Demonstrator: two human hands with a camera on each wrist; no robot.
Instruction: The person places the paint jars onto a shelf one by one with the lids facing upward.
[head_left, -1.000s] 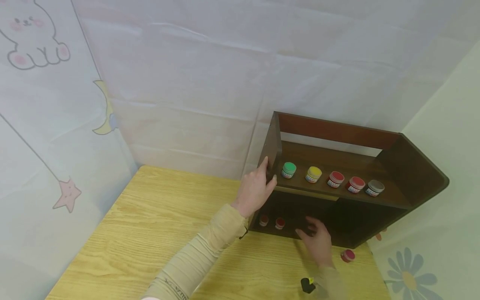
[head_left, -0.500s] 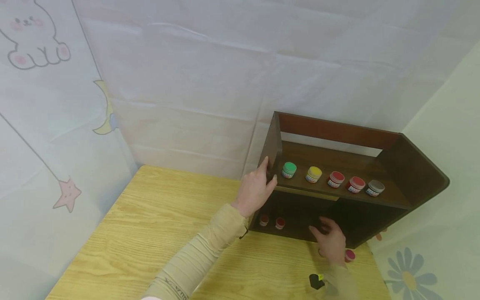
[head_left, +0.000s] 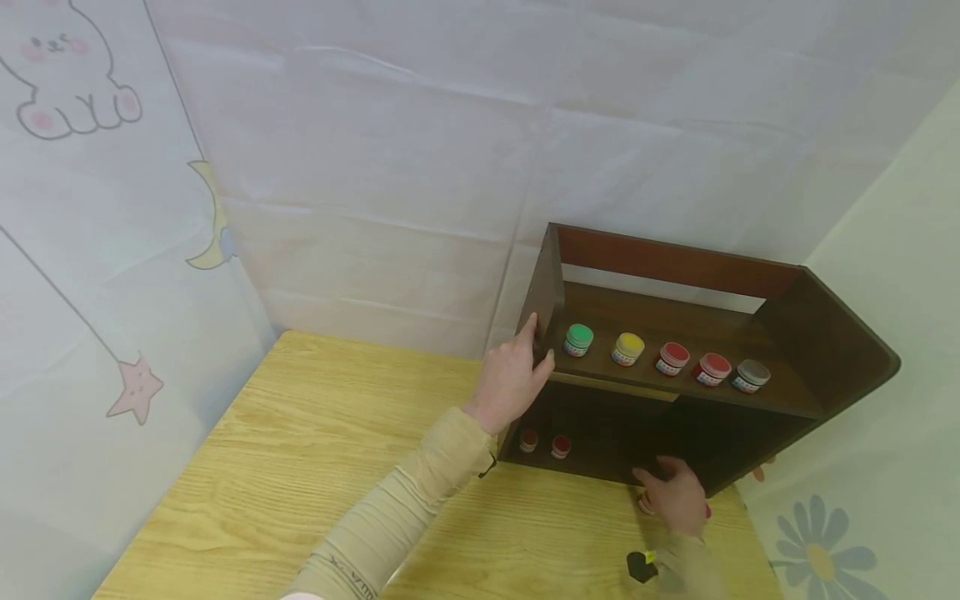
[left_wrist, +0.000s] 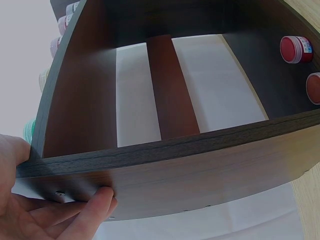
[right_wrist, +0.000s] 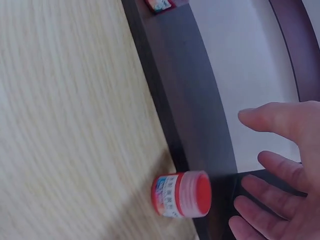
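My left hand (head_left: pixel 510 379) grips the left side panel of a dark brown wooden shelf (head_left: pixel 832 350). In the left wrist view its thumb lies at the panel's front edge and its fingers (left_wrist: pixel 95 207) press the outer face. Low in front of the shelf, my right hand (head_left: pixel 677 496) hovers with spread, loosely bent fingers and holds nothing. Close by it, a red-lidded paint jar (right_wrist: pixel 182 194) stands on the table at the shelf's bottom edge. In the head view this jar (head_left: pixel 646 502) is partly hidden by the hand, as is a magenta-lidded jar (head_left: pixel 708 511).
On the upper board stand a green jar (head_left: pixel 578 340), a yellow jar (head_left: pixel 627 349), two red jars (head_left: pixel 672 358) and a grey-lidded jar (head_left: pixel 751 376). Two more jars (head_left: pixel 561 446) sit at the lower left. The wooden table (head_left: pixel 300 433) meets a pale cloth backdrop (head_left: pixel 390 167).
My right hand has moved right and toward the table's front, from before the lower compartment to over the jars by its right end. The left hand has stayed on the panel.
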